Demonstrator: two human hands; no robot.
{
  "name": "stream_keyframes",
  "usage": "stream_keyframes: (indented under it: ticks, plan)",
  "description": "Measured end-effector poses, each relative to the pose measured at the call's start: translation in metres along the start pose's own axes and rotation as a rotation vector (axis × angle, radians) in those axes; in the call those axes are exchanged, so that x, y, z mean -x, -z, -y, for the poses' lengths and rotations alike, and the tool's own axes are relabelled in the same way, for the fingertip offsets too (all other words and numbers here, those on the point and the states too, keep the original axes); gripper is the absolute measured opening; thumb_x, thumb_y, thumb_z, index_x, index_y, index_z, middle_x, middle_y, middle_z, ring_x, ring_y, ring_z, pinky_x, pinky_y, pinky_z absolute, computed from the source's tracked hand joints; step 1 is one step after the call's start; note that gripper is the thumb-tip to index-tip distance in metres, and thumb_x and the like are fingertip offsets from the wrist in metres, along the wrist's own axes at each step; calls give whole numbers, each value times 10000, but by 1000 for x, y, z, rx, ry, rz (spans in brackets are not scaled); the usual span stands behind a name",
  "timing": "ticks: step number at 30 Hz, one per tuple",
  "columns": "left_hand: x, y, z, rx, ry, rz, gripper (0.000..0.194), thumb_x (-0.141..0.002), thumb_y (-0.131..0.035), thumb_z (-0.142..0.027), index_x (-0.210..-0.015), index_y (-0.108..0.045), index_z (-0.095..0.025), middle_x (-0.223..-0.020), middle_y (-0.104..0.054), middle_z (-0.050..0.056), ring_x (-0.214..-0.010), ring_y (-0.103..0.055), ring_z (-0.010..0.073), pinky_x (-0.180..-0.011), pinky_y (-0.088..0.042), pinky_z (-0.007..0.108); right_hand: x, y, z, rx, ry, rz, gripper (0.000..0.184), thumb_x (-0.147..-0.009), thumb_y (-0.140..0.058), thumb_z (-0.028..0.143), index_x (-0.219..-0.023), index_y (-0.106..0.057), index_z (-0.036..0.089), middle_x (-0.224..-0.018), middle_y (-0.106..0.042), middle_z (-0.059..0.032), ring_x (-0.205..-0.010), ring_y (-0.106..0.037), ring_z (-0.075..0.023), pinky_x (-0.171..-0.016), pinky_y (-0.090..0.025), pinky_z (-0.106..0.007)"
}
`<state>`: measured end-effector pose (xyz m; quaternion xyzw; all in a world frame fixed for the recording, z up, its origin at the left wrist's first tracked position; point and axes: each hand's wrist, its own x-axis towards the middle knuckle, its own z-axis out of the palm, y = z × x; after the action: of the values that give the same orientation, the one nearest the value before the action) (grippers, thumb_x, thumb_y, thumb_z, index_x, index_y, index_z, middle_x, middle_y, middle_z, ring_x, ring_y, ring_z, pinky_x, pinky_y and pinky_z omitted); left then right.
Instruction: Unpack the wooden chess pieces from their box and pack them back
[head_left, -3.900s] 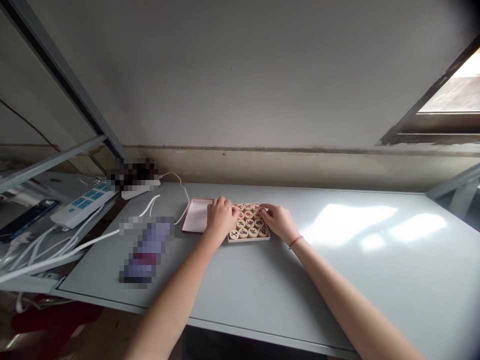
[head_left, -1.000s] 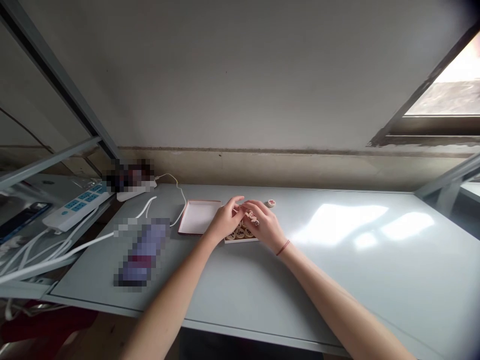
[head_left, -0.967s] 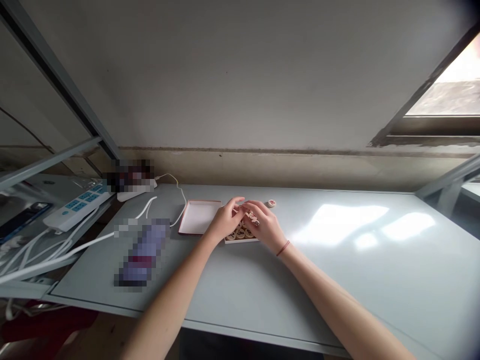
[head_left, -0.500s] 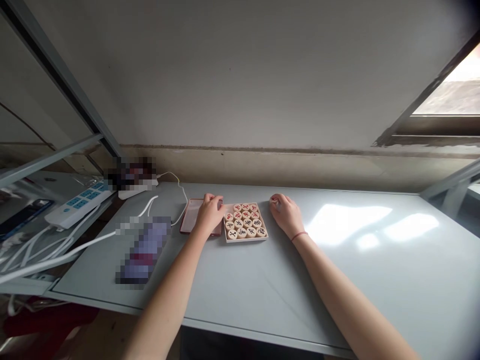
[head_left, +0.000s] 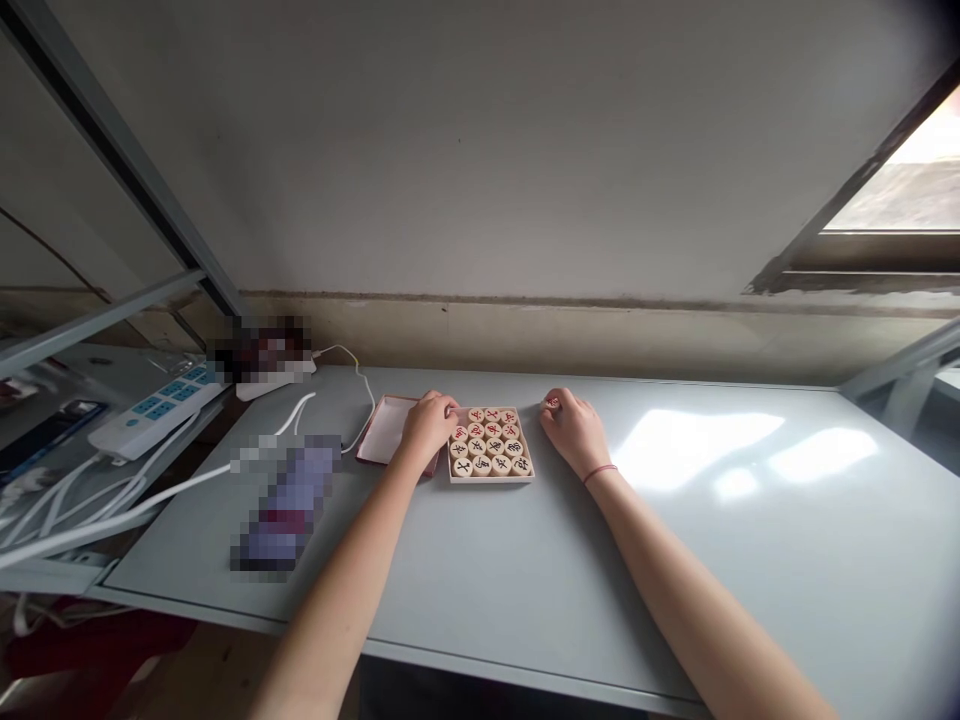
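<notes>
Looks forward and down from head height, close over the smooth pale-grey table point(head_left: 480, 570), toward the plain grey wall point(head_left: 487, 180).

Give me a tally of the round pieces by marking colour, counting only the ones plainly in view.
Black-marked pieces: 8, all in the box
Red-marked pieces: 8 (7 in the box, 1 at the right hand)
Total: 16. The box's far left corner, by the left hand, is partly covered, so nothing there is counted.
</notes>
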<state>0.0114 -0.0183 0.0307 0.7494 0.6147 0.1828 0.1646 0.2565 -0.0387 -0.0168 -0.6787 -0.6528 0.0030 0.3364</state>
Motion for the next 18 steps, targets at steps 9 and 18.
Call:
stream_keyframes:
  ticks: [9, 18]
  plan:
    - [-10, -4, -2, 36, 19, -17, 214, -818, -508, -187, -894, -707, -209, -948, -685, 51, -868, -619, 188, -787, -474, 267, -1, 1, -2, -33, -13, 13, 148, -751, -453, 234, -864, -548, 233, -769, -639, -40, -714, -506, -216, -666, -379, -304]
    - [1, 0, 4, 177, 4, -56, 246, -851, -513, -222, -1043, -666, -197, -1099, -659, 68, -961, -632, 176, -888, -480, 276, -2, 0, -2, -52, -55, 2, 152, -755, -467, 262, -871, -562, 236, -804, -659, -47, -737, -520, -226, -686, -394, -322]
